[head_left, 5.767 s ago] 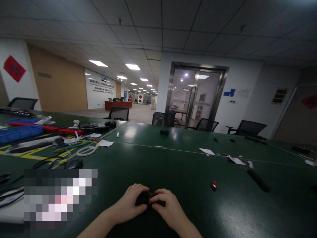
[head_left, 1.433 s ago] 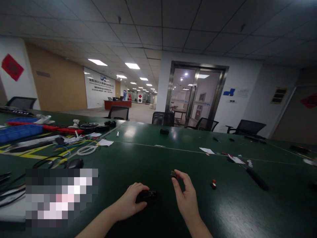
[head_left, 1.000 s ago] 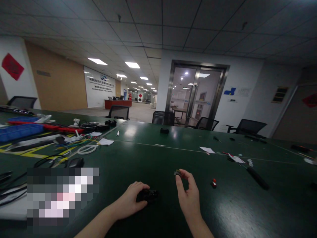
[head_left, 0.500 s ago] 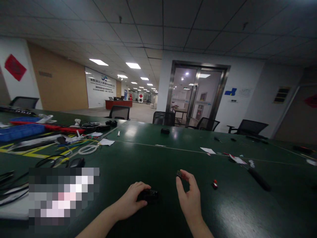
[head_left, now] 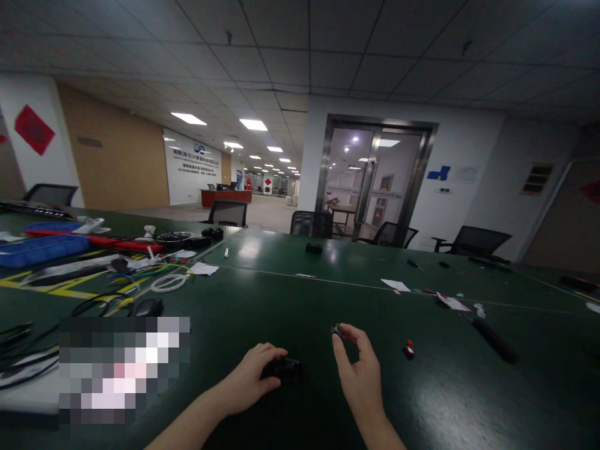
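My left hand is closed around the left end of a small black device on the green table, thumb in front and fingers over its top. What kind of device it is I cannot make out. To the right, my right hand is raised a little, pinching a small dark, squarish piece between thumb and fingertips; its kind is too small to tell. Farther right lies a little red, white and dark object, apart from both hands.
Cables, a black mouse, a coiled white cable and blue trays crowd the left side. A black-handled tool and paper scraps lie to the right. A black box stands farther back.
The small piece in my right fingertips has turned slightly and shifted a touch left. My left hand keeps its hold on the black device. The view has moved a little.
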Available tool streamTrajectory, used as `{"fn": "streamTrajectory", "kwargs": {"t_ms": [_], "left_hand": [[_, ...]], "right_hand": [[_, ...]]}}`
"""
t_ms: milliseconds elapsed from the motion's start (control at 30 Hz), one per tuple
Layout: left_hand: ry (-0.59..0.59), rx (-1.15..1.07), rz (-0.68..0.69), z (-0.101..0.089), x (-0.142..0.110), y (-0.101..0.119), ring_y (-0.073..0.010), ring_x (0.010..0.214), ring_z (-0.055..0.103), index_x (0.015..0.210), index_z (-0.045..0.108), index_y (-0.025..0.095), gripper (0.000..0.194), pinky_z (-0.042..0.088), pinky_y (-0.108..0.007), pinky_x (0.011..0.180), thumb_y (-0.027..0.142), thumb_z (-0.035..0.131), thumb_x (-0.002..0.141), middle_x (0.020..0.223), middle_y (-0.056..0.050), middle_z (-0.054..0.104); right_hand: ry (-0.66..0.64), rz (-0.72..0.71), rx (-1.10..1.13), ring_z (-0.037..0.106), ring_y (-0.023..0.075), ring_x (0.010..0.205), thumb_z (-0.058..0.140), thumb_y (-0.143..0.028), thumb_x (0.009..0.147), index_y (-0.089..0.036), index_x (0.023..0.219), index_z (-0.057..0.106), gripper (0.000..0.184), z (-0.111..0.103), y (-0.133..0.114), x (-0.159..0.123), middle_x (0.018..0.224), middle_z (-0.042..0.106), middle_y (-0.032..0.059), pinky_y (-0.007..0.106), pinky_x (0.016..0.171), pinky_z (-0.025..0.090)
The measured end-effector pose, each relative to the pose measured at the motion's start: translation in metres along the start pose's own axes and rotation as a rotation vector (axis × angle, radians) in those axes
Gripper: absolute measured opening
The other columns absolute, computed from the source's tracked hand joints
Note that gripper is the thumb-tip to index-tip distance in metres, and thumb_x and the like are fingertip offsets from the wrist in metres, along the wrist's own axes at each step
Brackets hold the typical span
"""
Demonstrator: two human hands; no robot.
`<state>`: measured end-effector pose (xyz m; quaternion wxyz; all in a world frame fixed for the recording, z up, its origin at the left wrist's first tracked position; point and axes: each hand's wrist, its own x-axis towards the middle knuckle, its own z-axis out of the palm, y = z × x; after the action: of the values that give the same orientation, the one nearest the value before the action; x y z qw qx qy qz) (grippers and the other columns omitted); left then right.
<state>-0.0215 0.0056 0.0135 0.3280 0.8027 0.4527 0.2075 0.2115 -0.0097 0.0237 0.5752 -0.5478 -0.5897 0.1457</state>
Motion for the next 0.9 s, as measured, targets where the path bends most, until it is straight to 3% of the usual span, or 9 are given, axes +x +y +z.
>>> {"fn": "streamTrajectory", "kwargs": {"t_ms": [233,433,900], "left_hand": [[0.018,0.028,0.048,0.001,-0.002,0.0,-0.0221,0.108,0.047,0.122,0.049,0.025,0.048,0.034,-0.036,0.097,0.02,0.055,0.075,0.116,-0.004,0.053],[0.027,0.042,0.055,0.001,-0.001,0.0,-0.0221,0.108,0.047,0.121,0.05,0.025,0.047,0.034,-0.037,0.098,0.019,0.055,0.074,0.116,-0.004,0.054],[0.051,0.023,0.078,0.003,0.003,-0.005,-0.0218,0.109,0.048,0.118,0.054,0.025,0.044,0.035,-0.034,0.098,0.02,0.056,0.074,0.116,-0.004,0.055]], "right_hand": [[-0.013,0.058,-0.014,0.055,0.022,0.099,0.052,-0.041,0.08,-0.022,0.11,0.054,0.035,0.0,-0.002,0.0,0.104,0.06,0.0059,0.039,0.088,0.044],[-0.036,-0.034,-0.014,0.056,0.022,0.097,0.053,-0.037,0.08,-0.022,0.105,0.058,0.03,0.001,-0.003,0.0,0.103,0.061,0.0067,0.039,0.088,0.045],[-0.528,-0.005,-0.104,0.056,0.0206,0.097,0.056,-0.024,0.075,-0.028,0.094,0.065,0.021,0.03,-0.016,-0.018,0.097,0.063,0.0008,0.035,0.085,0.043]]}}
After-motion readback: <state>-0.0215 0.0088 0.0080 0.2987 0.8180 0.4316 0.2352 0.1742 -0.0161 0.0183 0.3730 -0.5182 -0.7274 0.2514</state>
